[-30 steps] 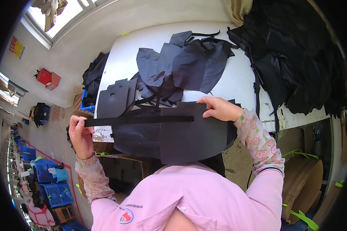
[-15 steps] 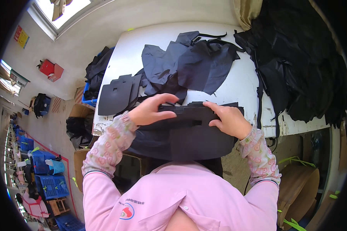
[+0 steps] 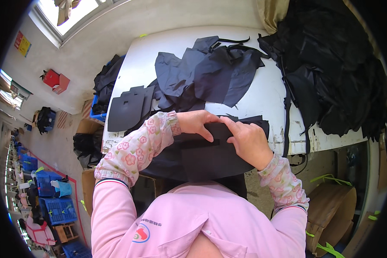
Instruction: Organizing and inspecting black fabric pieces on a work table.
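Note:
A dark, flat panel [image 3: 206,161] with a small rectangular slot hangs over the near table edge in front of me, on top of other black pieces. My left hand [image 3: 198,122] grips its upper edge, thumb on the face and fingertips at the top. Close beside it, my right hand [image 3: 250,141] pinches the same edge, its index fingertip almost meeting the left fingers. A stack of similar slotted panels [image 3: 127,109] lies on the table to the left. Part of the held edge is hidden by my fingers.
Loose black fabric pieces [image 3: 221,73] are spread over the white table [image 3: 144,51]. A large heap of black fabric [image 3: 331,73] hangs over its right side. Left of the table stand a blue crate [image 3: 99,115] and a cardboard box [image 3: 89,125]; brown rolled material [image 3: 333,210] is at lower right.
My left hand has moved right and closed from an open pose onto the panel's top edge. My right hand has shifted slightly left, and the panel has slid a little left too.

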Tool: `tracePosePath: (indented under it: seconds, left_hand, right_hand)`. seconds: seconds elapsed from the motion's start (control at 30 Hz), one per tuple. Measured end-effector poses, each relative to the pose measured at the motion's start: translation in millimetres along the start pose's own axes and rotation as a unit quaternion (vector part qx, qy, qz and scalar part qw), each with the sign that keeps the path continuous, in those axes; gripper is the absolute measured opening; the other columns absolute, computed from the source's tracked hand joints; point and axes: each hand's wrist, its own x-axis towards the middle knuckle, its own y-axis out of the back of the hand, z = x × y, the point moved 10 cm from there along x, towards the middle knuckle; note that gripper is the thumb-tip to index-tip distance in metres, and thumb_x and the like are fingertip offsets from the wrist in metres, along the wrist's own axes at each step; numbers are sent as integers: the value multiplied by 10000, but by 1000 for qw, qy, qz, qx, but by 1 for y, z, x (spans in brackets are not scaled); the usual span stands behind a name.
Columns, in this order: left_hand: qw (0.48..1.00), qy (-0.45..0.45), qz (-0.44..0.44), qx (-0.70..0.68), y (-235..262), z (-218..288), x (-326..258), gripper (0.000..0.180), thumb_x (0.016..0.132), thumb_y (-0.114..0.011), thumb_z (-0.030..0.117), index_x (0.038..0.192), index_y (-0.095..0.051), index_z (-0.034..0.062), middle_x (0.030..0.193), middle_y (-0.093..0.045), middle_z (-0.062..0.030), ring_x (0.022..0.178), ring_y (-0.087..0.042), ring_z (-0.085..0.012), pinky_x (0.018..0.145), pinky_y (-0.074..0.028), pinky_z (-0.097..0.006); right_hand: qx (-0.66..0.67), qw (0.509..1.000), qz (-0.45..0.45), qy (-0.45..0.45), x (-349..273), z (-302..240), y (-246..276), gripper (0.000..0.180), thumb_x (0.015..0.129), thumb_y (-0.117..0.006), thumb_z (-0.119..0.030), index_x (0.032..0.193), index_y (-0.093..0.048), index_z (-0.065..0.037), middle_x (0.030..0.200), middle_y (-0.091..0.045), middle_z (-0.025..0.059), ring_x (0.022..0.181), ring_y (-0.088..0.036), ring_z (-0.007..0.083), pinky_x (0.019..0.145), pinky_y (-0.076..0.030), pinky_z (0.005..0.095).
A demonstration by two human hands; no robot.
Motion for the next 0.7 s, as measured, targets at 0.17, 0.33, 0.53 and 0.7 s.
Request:
tracePosePath:
  seconds: [0.17, 0.33, 0.53, 0.7]
  left_hand:
    - [1000, -24, 0, 2, 3, 9, -4, 579, 797, -785, 49, 1326, -556, -8, 1152, -676, -32, 1044, -575, -88, 940, -481, -286]
    - [997, -59, 3, 51, 5, 10, 0, 601, 808, -790, 113, 1342, -534, 5, 1213, -652, -81, 1101, -597, -152, 964, -476, -330]
    - [862, -150, 177, 451, -51, 56, -34, 870, 798, -760, 438, 1503, -375, 104, 1583, -294, -190, 1495, -226, -358, 1187, -177, -587]
    - [861, -88, 137, 482, -89, -14, -34, 1046, 772, -707, 609, 1574, -236, 129, 1633, -189, -173, 1530, -100, -347, 1192, -35, -614]
  right_hand:
    - [-42, 999, 25, 9, 3, -11, 7, 557, 774, -721, -89, 1313, -582, -93, 752, -609, 64, 663, -627, 250, 613, -467, 371]
    - [-41, 998, 41, -1, 6, 0, 1, 542, 784, -723, -105, 1306, -581, -92, 734, -598, 57, 653, -621, 254, 628, -462, 376]
    - [-49, 998, 45, -13, 7, 42, -8, 487, 789, -752, -178, 1242, -599, -87, 874, -648, 112, 845, -660, 279, 725, -505, 400]
    - [48, 990, -80, -101, 68, 127, -39, 500, 804, -765, -199, 1252, -582, -77, 1120, -655, 131, 1059, -629, 322, 867, -503, 428]
